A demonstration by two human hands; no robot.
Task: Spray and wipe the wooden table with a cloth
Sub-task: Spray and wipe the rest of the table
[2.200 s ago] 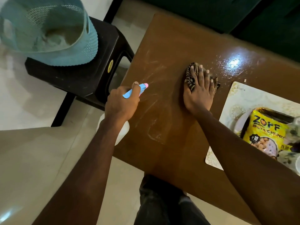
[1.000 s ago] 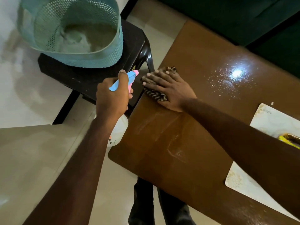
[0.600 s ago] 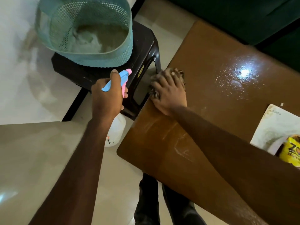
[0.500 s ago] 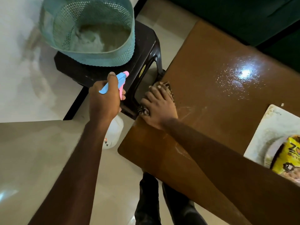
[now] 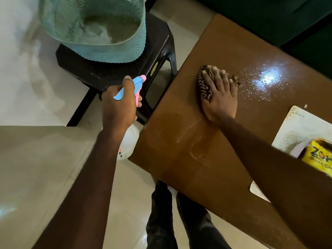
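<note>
Legible writing: the yellow packet [image 5: 318,157] at the right edge shows the letters "ZO" in dark print. The rest is cut off by the frame and by the right forearm. It lies on a pale placemat [image 5: 301,126], whose corner print is too small to read. An oval yellow sticker [image 5: 154,68] on the black stool [image 5: 107,72] is not legible. Small red and black marks low on the spray bottle [image 5: 128,141] cannot be read either.

Left hand [image 5: 119,108]: fingers curled round the neck of the spray bottle, thumb over the blue head, pink trigger at the fingers. The bottle is held off the worktop's left edge, above the floor, beside the stool.

Right hand [image 5: 220,99]: flat, fingers straight and slightly spread, pressing the striped cloth [image 5: 203,87] onto the wooden worktop [image 5: 224,51]. The cloth touches the near edge of a patch of droplets [image 5: 265,81]. Pale streaks [image 5: 195,141] mark the wood nearer the person.

A teal mesh basket [image 5: 100,49] stands on the stool.

Change over the last half second: the right hand and cloth were at the worktop's left edge next to the stool. They are now further in, at the droplet patch. The left hand and bottle hold roughly the same place.
</note>
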